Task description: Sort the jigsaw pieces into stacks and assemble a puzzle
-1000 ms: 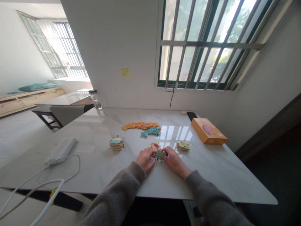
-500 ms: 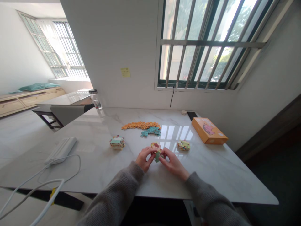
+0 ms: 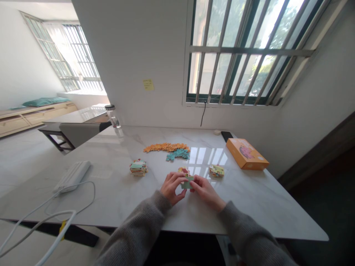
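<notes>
A green puzzle piece (image 3: 186, 183) is held between my two hands, just above the table's near middle. My right hand (image 3: 204, 190) pinches its right side, thumb on the face. My left hand (image 3: 172, 188) curls around the left side; its fingers touch the top edge and its thumb is by the lower corner. Directly behind, a pink, red and yellow puzzle piece (image 3: 183, 170) is partly hidden by the fingers. To the left stands a stack of puzzle pieces (image 3: 138, 168); a lower stack with a yellow-green top (image 3: 216, 170) sits to the right.
Farther back lie a row of orange pieces (image 3: 163, 147) and a teal heap (image 3: 179, 154). An orange box (image 3: 246, 153) is at the right, near a black phone (image 3: 226, 136). A bottle (image 3: 113, 116) stands back left. A white power strip (image 3: 72, 176) with cables lies left.
The green piece has turned from a slanted angle to nearly level, showing a broader face. My left thumb has moved lower, and the fingers of both hands have shifted slightly around it.
</notes>
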Demonstrator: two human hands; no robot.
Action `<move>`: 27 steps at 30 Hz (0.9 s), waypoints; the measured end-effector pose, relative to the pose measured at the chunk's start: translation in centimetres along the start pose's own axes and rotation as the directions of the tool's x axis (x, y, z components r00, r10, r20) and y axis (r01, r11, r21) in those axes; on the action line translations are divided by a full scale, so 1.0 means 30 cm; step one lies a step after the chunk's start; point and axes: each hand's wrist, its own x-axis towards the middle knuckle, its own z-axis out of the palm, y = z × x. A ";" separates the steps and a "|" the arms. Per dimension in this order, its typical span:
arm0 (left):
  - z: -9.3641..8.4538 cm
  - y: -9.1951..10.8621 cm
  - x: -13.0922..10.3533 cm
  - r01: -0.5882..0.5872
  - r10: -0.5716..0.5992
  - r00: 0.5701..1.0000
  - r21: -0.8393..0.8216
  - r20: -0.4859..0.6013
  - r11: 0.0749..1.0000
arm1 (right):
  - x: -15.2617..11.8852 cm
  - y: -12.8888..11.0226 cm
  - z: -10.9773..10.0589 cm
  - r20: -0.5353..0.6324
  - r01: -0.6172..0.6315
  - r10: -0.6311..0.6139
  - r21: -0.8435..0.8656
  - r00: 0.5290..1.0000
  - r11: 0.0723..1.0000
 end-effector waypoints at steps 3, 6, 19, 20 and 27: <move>-0.020 0.007 0.004 -0.038 0.037 0.999 0.090 0.010 0.995 | -0.005 -0.015 -0.002 -0.030 0.048 -0.049 -0.033 0.998 0.998; -0.052 0.002 0.001 -0.025 0.027 1.000 0.158 -0.010 0.987 | -0.011 -0.016 -0.010 -0.104 0.084 -0.090 -0.059 0.990 0.995; -0.492 -0.350 -0.048 0.292 -0.338 0.941 0.486 0.008 0.824 | -0.029 0.005 -0.004 -0.019 0.169 -0.201 -0.465 0.979 0.869; -0.511 -0.378 -0.057 0.311 -0.369 0.929 0.497 0.021 0.810 | -0.029 0.005 -0.004 -0.018 0.170 -0.202 -0.473 0.979 0.865; -0.535 -0.463 -0.099 0.349 -0.453 0.888 0.522 0.081 0.778 | -0.033 0.012 -0.004 -0.002 0.160 -0.186 -0.495 0.983 0.854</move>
